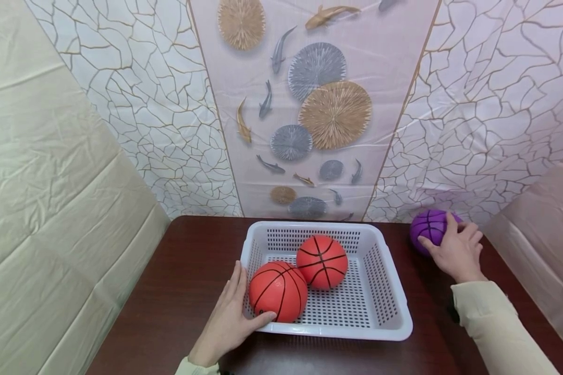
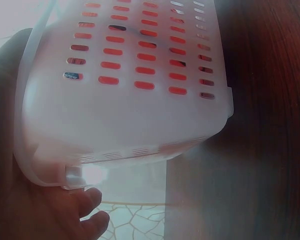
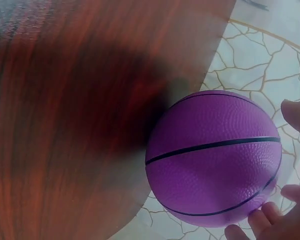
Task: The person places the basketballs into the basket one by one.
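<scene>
A white plastic basket (image 1: pixel 389 333) with slotted walls stands on the dark table, two red toy basketballs inside. One red basketball (image 1: pixel 279 291) lies at the near left corner; the other red basketball (image 1: pixel 321 262) sits behind it to the right. My left hand (image 1: pixel 230 315) rests on the basket's near left corner, fingers straight along the left rim and thumb over the front rim. At the table's back right is a purple basketball (image 3: pixel 215 160). Spread over it is my right hand (image 1: pixel 457 250); in the right wrist view its fingertips (image 3: pixel 260 220) lie at the ball's edge.
Dark wood table (image 1: pixel 187 271) extends to both sides of the basket. Patterned cloth (image 1: pixel 169 104) hangs along the back edge. Beige cloth panels (image 1: pixel 42 234) close in the left and right sides.
</scene>
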`<state>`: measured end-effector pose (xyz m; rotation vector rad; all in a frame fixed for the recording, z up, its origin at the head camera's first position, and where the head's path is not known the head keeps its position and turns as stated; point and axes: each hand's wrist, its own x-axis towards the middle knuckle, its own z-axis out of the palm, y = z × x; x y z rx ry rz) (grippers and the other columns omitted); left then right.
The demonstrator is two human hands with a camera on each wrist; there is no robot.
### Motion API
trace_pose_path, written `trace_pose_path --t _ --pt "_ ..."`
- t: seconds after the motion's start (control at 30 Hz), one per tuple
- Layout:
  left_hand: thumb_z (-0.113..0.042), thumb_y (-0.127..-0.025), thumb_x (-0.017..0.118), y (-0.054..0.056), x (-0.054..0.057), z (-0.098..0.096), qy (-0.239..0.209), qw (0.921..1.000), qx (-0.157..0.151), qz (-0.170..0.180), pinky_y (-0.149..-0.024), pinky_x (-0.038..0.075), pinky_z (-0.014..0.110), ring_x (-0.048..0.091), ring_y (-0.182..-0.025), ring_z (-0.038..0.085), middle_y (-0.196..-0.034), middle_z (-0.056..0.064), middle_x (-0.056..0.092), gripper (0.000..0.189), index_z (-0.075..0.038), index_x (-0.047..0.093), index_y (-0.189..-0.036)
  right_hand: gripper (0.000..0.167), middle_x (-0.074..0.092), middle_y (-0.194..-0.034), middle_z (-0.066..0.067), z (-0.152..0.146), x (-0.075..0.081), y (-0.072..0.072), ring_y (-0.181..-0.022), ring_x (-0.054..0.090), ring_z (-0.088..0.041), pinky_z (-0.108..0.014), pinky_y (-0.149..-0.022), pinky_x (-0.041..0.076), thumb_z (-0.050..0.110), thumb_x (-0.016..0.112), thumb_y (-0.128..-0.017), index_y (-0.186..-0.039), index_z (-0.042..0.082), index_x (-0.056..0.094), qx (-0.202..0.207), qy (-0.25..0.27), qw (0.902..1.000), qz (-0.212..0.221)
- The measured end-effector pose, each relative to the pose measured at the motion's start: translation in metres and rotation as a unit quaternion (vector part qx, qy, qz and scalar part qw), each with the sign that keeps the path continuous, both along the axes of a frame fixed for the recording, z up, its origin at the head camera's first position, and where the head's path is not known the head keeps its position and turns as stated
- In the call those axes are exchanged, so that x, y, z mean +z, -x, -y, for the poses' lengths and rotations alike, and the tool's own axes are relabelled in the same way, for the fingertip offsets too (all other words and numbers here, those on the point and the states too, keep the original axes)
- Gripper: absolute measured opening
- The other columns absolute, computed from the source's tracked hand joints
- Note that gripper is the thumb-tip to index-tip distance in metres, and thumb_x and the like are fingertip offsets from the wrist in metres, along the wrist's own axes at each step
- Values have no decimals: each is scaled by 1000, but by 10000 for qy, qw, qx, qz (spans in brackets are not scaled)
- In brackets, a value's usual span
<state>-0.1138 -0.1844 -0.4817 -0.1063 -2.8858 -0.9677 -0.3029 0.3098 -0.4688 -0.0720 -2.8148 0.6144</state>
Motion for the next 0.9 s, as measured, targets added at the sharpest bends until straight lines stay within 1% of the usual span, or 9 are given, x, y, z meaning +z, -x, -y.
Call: trace_pose_path --t 0.2,0.3,0.37,0.43,0.5,0.6,0.67,0.73,0.9 --pt "-81 -70 61 0 -1 0 17 10000 -1 -5 -108 26 61 16 -145 38 -162 -6 -4 121 -14 11 -157 94 16 -128 -46 3 -2 -6 -113 17 -63 -69 -83 20 50 70 -84 -139 -13 27 -210 -32 9996 -163" --pt "-80 -70 61 0 0 0 16 10000 -10 -31 -109 26 60 16 -145 38 -162 -6 -4 121 -13 11 -157 93 20 -123 -44 6 -3 -8 -110 21 -61 -66 -80 22 50 72 -83 -132 -17 30 -304 -41 9991 -287" --pt "-80 -70 61 0 0 0 10 10000 -11 -51 -109 26 60 16 -145 38 -162 -6 -4 121 -13 11 -157 94 22 -120 -44 6 -4 -9 -108 23 -60 -65 -77 24 49 73 -81 -129 -18 29 -340 -55 9988 -350" --pt "-80 -70 61 -1 0 0 2 10000 -14 -55 -109 25 60 16 -145 39 -162 -6 -4 120 -13 11 -157 98 23 -119 -43 5 -6 -10 -107 24 -60 -66 -75 25 48 76 -80 -132 -18 25 -386 -30 9985 -380" --pt "-80 -71 61 -1 0 0 9 10000 -14 -58 -108 26 61 17 -144 39 -162 -6 -4 120 -13 11 -157 105 21 -122 -45 2 -8 -11 -110 22 -61 -68 -76 24 47 78 -78 -138 -16 20 -430 35 9985 -340" --pt "-80 -71 60 -1 -1 0 31 10000 -2 -44 -107 28 62 18 -144 41 -163 -5 -3 120 -13 11 -157 111 18 -127 -45 0 -12 -12 -115 18 -62 -71 -79 21 50 79 -75 -146 -9 18 -474 126 9984 -297" --pt "-80 -70 60 -1 -1 0 49 10000 12 -52 -106 29 62 19 -143 42 -163 -4 -3 120 -12 12 -157 112 16 -131 -44 -1 -14 -14 -118 17 -61 -71 -80 19 53 80 -73 -147 -7 20 -482 149 9983 -291" --pt "-80 -70 60 -1 -1 0 53 10000 17 -66 -106 29 62 20 -143 42 -163 -4 -2 120 -12 13 -157 114 14 -134 -42 -1 -17 -16 -119 16 -60 -71 -81 20 55 80 -71 -146 -8 21 -457 164 9983 -316" --pt "-79 -71 61 0 -2 0 44 9999 3 -117 -107 28 62 20 -143 42 -163 -4 -2 120 -12 12 -157 119 12 -139 -38 2 -21 -21 -119 18 -59 -71 -77 25 56 80 -71 -144 -9 12 -367 284 9985 -287"
